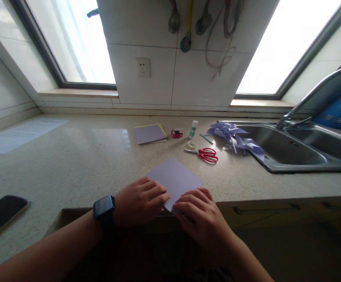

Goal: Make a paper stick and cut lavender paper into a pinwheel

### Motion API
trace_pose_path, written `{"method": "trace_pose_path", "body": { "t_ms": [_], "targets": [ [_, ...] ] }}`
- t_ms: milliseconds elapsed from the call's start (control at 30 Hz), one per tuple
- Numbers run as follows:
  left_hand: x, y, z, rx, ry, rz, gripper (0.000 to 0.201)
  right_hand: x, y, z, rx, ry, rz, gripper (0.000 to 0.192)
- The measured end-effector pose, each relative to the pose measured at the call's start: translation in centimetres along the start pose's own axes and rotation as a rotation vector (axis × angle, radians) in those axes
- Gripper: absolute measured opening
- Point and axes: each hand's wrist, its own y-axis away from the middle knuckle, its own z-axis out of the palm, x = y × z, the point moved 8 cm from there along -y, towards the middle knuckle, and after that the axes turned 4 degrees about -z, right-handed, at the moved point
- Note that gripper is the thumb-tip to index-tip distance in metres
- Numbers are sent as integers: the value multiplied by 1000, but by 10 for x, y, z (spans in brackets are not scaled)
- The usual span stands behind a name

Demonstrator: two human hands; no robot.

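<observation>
A lilac square sheet of paper (pixel 176 178) lies on the stone counter (pixel 85 164), turned like a diamond near the front edge. My left hand (pixel 139 199), with a dark smartwatch (pixel 104 207) on the wrist, presses its fingers onto the sheet's near-left edge. My right hand (pixel 201 213) rests its fingertips on the sheet's near corner. Both hands lie flat on the paper with their fingers close together, almost touching each other.
Behind the sheet lie a stack of paper squares (pixel 149 133), a small red object (pixel 176 133), a glue bottle (pixel 193 128), a tape roll (pixel 191 145), red-handled scissors (pixel 207 154) and folded lilac paper pinwheels (pixel 235 137). A steel sink (pixel 294 150) is at right, a phone (pixel 0 213) at left.
</observation>
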Motion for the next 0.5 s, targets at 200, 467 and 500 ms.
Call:
{"method": "trace_pose_path", "body": {
  "t_ms": [200,467,500],
  "targets": [
    [-1,0,-2,6,14,-5,29,2,-6,1,37,47,-16,16],
    [-2,1,-2,1,10,-22,31,3,-1,4,24,104,-66,30],
    [-2,1,-1,2,5,-30,32,3,-1,3,23,107,-63,29]
  ]
}}
